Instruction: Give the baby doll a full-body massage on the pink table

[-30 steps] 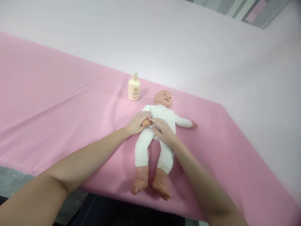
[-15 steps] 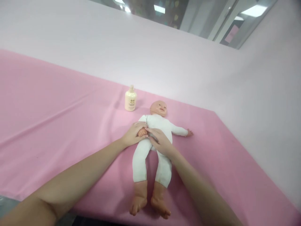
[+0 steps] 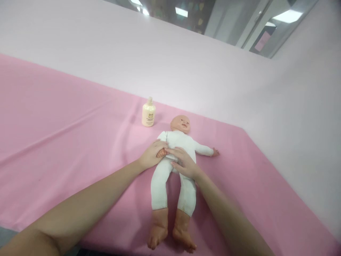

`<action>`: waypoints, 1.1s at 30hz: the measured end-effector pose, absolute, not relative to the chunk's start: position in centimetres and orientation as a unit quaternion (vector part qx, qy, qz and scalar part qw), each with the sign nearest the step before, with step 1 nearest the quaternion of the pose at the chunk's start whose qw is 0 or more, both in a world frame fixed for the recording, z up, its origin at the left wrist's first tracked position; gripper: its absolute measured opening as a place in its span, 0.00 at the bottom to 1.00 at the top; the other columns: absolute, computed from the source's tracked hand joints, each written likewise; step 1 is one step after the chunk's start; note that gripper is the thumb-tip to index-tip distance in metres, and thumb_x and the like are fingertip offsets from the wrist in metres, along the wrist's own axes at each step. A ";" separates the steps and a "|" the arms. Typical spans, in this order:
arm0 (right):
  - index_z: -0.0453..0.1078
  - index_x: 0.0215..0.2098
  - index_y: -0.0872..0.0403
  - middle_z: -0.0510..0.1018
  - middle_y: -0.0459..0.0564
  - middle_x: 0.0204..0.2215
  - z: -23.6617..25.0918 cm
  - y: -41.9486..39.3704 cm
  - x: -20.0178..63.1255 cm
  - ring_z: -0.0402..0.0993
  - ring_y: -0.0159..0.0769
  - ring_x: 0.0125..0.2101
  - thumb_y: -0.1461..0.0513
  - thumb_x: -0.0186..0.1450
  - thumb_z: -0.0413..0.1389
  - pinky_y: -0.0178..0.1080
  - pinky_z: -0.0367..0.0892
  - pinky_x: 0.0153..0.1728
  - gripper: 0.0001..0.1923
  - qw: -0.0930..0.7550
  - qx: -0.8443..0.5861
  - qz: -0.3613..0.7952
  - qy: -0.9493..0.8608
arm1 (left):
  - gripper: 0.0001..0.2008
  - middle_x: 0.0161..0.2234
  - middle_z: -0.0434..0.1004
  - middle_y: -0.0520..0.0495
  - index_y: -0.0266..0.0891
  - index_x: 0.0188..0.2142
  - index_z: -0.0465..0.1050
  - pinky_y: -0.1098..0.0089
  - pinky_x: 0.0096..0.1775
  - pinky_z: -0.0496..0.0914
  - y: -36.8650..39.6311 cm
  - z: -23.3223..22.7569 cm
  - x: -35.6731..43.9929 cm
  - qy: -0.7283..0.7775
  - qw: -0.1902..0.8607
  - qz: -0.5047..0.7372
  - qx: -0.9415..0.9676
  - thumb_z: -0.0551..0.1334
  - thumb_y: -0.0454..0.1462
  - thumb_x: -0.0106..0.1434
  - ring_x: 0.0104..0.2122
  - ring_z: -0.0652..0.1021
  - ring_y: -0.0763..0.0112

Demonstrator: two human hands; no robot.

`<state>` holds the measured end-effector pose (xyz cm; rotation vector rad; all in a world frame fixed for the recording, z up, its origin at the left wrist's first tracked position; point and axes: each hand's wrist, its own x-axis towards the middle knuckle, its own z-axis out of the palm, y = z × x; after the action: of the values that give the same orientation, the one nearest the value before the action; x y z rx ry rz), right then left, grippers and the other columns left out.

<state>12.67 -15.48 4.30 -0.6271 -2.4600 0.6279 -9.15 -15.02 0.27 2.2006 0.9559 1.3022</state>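
Note:
A baby doll (image 3: 183, 140) in a white cloth body lies face up, its head away from me and its bare feet toward me. My left hand (image 3: 152, 154) is closed around the doll's forearm on the left, and the small doll hand (image 3: 161, 153) shows beside my thumb. Over the doll's belly, my right hand (image 3: 185, 163) has its fingers stretched out and slightly apart. Its fingertips reach the little doll hand. The doll's other arm (image 3: 204, 148) lies stretched out to the right.
A cream-coloured pump bottle (image 3: 148, 113) with a printed label stands left of the doll's head. Pink cloth (image 3: 80, 128) with a few creases covers the table. Behind it rises a pale wall (image 3: 128, 53) with a window (image 3: 213, 21) above.
My right hand has shifted slightly, its thumb now farther from the doll's small hand. My left hand keeps its hold. The whole view has moved a little.

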 end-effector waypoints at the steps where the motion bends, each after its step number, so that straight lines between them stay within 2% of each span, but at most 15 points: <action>1: 0.59 0.65 0.46 0.70 0.50 0.61 4.3 -15.5 12.7 0.66 0.45 0.59 0.60 0.68 0.54 0.56 0.50 0.64 0.27 0.261 -0.230 0.234 -0.908 | 0.07 0.44 0.76 0.43 0.42 0.41 0.71 0.57 0.55 0.66 -15.1 0.3 -9.1 0.340 0.202 0.469 0.790 0.58 0.41 0.67 0.51 0.74 0.60; 5: 0.59 0.65 0.46 0.71 0.50 0.60 4.6 -15.6 12.5 0.66 0.44 0.59 0.60 0.68 0.53 0.55 0.50 0.64 0.27 0.260 -0.235 0.239 -0.906 | 0.08 0.35 0.73 0.47 0.41 0.36 0.69 0.64 0.43 0.69 -15.3 0.8 -9.0 0.353 0.198 0.447 0.798 0.58 0.42 0.68 0.38 0.74 0.66; 7: 0.59 0.65 0.46 0.71 0.50 0.60 4.6 -15.7 12.4 0.66 0.44 0.59 0.60 0.68 0.53 0.55 0.50 0.64 0.27 0.258 -0.237 0.238 -0.906 | 0.09 0.33 0.71 0.49 0.40 0.35 0.68 0.65 0.41 0.69 -15.4 1.1 -9.0 0.364 0.193 0.437 0.800 0.59 0.43 0.67 0.36 0.73 0.67; 12: 0.61 0.63 0.46 0.72 0.49 0.59 4.4 -15.5 12.4 0.68 0.43 0.57 0.62 0.68 0.54 0.55 0.51 0.64 0.25 0.268 -0.245 0.238 -0.901 | 0.07 0.36 0.72 0.47 0.40 0.39 0.69 0.64 0.44 0.69 -15.3 0.8 -9.0 0.355 0.193 0.441 0.801 0.58 0.41 0.68 0.38 0.73 0.66; 19: 0.62 0.63 0.47 0.72 0.50 0.59 4.6 -15.7 12.3 0.67 0.42 0.58 0.62 0.68 0.53 0.54 0.52 0.64 0.25 0.272 -0.249 0.245 -0.897 | 0.06 0.43 0.74 0.44 0.41 0.43 0.69 0.58 0.53 0.67 -15.0 0.0 -8.8 0.346 0.197 0.463 0.792 0.57 0.39 0.69 0.46 0.74 0.63; 26: 0.62 0.63 0.46 0.72 0.50 0.59 4.4 -15.4 12.3 0.68 0.43 0.57 0.61 0.68 0.53 0.55 0.53 0.64 0.25 0.271 -0.249 0.238 -0.899 | 0.09 0.42 0.73 0.44 0.40 0.43 0.69 0.61 0.48 0.69 -15.4 0.7 -9.1 0.353 0.202 0.436 0.803 0.57 0.42 0.68 0.44 0.74 0.63; 33: 0.62 0.63 0.46 0.72 0.49 0.59 4.4 -15.6 12.3 0.68 0.43 0.57 0.61 0.69 0.53 0.55 0.53 0.64 0.24 0.273 -0.254 0.237 -0.897 | 0.11 0.40 0.72 0.44 0.39 0.42 0.68 0.62 0.46 0.67 -15.7 1.5 -9.1 0.354 0.213 0.417 0.809 0.52 0.43 0.71 0.41 0.72 0.63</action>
<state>12.30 -15.63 4.44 -0.6832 -2.4146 0.6385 -9.11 -15.75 1.47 2.2469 0.9829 1.1575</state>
